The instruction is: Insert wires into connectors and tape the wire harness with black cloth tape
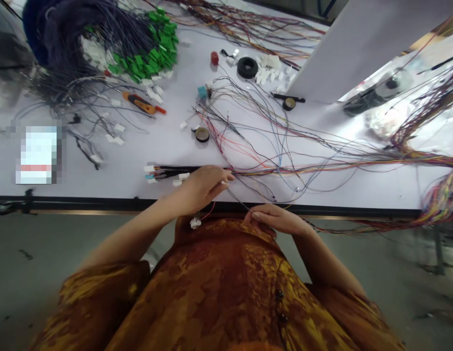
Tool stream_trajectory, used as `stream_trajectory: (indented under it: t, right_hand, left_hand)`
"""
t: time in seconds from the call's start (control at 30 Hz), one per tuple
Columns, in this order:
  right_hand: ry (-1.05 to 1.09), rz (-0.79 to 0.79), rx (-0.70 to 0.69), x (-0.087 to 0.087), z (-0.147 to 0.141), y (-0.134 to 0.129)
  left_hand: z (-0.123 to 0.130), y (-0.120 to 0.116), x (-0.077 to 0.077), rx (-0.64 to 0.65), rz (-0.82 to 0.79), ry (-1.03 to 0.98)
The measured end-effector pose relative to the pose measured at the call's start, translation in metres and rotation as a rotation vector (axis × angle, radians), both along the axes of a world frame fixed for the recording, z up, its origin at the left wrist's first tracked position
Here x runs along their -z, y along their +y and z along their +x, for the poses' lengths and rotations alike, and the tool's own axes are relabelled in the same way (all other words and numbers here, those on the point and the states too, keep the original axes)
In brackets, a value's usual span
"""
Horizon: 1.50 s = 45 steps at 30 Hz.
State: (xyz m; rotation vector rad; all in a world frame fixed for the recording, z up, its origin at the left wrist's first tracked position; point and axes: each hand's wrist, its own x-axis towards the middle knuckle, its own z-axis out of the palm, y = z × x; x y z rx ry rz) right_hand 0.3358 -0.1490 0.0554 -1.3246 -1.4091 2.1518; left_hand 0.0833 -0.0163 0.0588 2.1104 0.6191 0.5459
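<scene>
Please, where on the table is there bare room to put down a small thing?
Bare white tabletop shows between the orange tool and the black-sleeved wire ends, and at front right between the wire bundle and black table edge. Crowded: far left, with green connectors, and mid-table, with loose wires.

The worktop is white. Connector cluster is green. Tape roll is black. Wire bundle is multicoloured. Garment is mottled brown-gold.

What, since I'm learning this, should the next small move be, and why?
Probably the right hand should lay its thin wire along the wire bundle: that wire slants across the table edge, while the left hand is at the bundle.
</scene>
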Motion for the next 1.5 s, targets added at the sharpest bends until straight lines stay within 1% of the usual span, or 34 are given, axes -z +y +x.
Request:
stream_trajectory:
  t: [0.07,0.13,0.17,0.23,0.33,0.4,0.47,0.53,0.6,0.67,0.7,0.73,0.77,0.8,0.83,0.87,0.9,0.97,1.03,1.07,1.1,1.2,1.27,1.33,1.4,1.5]
  right_hand:
    - [-0.313,0.184,-0.044,0.006,0.016,-0.006]
    - [-0.516,0.386,-0.073,0.009,0.024,-0.007]
    - [-0.553,0.46,-0.075,0.01,0.026,-0.004]
    - [-0.54,0.547,-0.046,0.009,0.023,0.009]
    - [-0.481,0.635,0.056,0.013,0.01,0.046]
    - [-0.491,0.695,0.162,0.021,-0.002,0.081]
    - [-0.559,0.735,0.228,0.031,-0.016,0.117]
    - [-0.657,0.72,0.236,0.041,-0.031,0.146]
    - [-0.786,0.665,0.231,0.049,-0.046,0.165]
    - [-0.902,0.624,0.234,0.055,-0.059,0.174]
    - [-0.936,0.619,0.236,0.058,-0.063,0.175]
    - [-0.948,0.625,0.239,0.062,-0.067,0.175]
    - [-0.941,0.637,0.248,0.065,-0.069,0.174]
    - [-0.918,0.652,0.263,0.069,-0.069,0.174]
    - [-0.882,0.672,0.285,0.073,-0.069,0.173]
    - [-0.841,0.693,0.316,0.077,-0.067,0.173]
    - [-0.795,0.707,0.353,0.081,-0.066,0.172]
    - [-0.694,0.7,0.429,0.086,-0.061,0.172]
    - [-0.582,0.644,0.492,0.09,-0.057,0.171]
    - [-0.523,0.613,0.515,0.091,-0.055,0.17]
    - [-0.468,0.588,0.535,0.092,-0.054,0.169]
    - [-0.364,0.564,0.583,0.094,-0.052,0.167]
    - [-0.331,0.565,0.597,0.096,-0.051,0.166]
    - [-0.298,0.571,0.604,0.097,-0.052,0.165]
    - [-0.27,0.575,0.612,0.096,-0.052,0.164]
    - [-0.24,0.576,0.62,0.095,-0.052,0.162]
  left_hand:
    - [0.005,0.005,0.021,0.048,0.06,0.259]
    - [0.001,0.007,0.032,0.044,0.065,0.473]
    - [-0.003,0.007,0.035,0.036,0.046,0.535]
    - [-0.012,0.007,0.038,0.035,-0.013,0.572]
    - [-0.018,0.004,0.044,0.035,-0.068,0.538]
    - [-0.017,-0.001,0.05,0.02,-0.08,0.501]
    - [-0.017,-0.009,0.052,-0.011,-0.085,0.453]
    - [-0.023,-0.019,0.048,-0.095,-0.053,0.434]
    - [-0.039,-0.031,0.039,-0.259,0.032,0.463]
    - [-0.062,-0.044,0.026,-0.464,0.115,0.549]
    - [-0.074,-0.05,0.02,-0.552,0.132,0.63]
    - [-0.086,-0.055,0.014,-0.601,0.12,0.724]
    - [-0.096,-0.059,0.009,-0.607,0.088,0.791]
    - [-0.104,-0.062,0.005,-0.596,0.045,0.812]
    - [-0.109,-0.063,0.001,-0.572,-0.007,0.781]
    - [-0.111,-0.063,-0.001,-0.544,-0.062,0.699]
    - [-0.11,-0.061,-0.003,-0.517,-0.12,0.59]
    - [-0.097,-0.052,-0.003,-0.448,-0.25,0.356]
    - [-0.075,-0.034,0.003,-0.376,-0.38,0.181]
    - [-0.061,-0.023,0.008,-0.368,-0.431,0.092]
    - [-0.047,-0.01,0.014,-0.38,-0.455,0.033]
    - [-0.006,0.033,0.033,-0.52,-0.561,-0.11]
    - [0.017,0.058,0.045,-0.631,-0.548,-0.129]
    - [0.034,0.078,0.054,-0.69,-0.455,-0.167]
    - [0.043,0.092,0.06,-0.719,-0.377,-0.205]
    - [0.046,0.106,0.068,-0.751,-0.38,-0.201]
